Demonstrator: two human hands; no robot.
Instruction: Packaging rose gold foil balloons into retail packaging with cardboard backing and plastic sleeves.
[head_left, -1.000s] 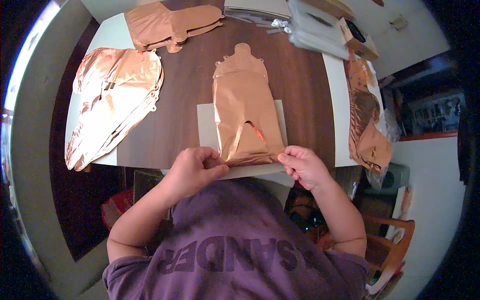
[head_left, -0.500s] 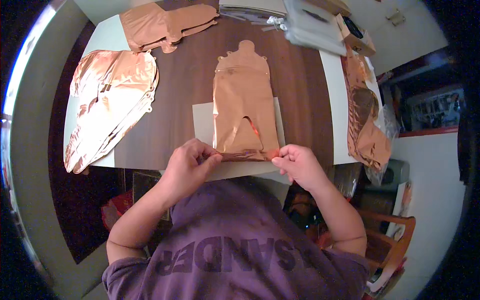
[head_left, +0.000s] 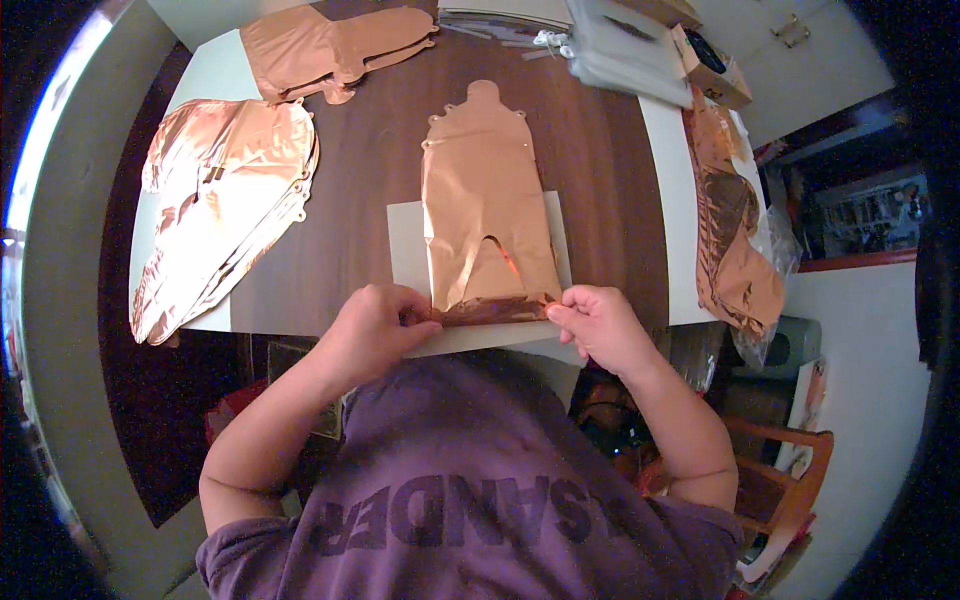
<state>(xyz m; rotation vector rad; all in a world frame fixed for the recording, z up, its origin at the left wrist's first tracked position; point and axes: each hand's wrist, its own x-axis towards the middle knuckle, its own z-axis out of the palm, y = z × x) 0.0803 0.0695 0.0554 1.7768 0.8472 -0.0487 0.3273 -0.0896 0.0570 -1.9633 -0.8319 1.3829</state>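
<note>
A flat copper-coloured foil balloon (head_left: 485,200) lies lengthwise on a white card (head_left: 405,240) on the dark wooden table (head_left: 370,150). Its near end is folded or rolled into a narrow strip. My left hand (head_left: 370,330) pinches the left end of that strip. My right hand (head_left: 595,325) pinches the right end. Both hands sit at the table's near edge, just above my purple shirt.
A stack of shiny copper foil balloons (head_left: 220,200) lies at the left of the table. More folded foil (head_left: 330,40) lies at the far side, and crumpled foil in a clear bag (head_left: 735,240) hangs at the right. Grey packets (head_left: 630,50) and a small box (head_left: 710,65) sit far right.
The balloon's near end has been folded over tighter into a narrow strip between my hands. My hands stay at its two corners.
</note>
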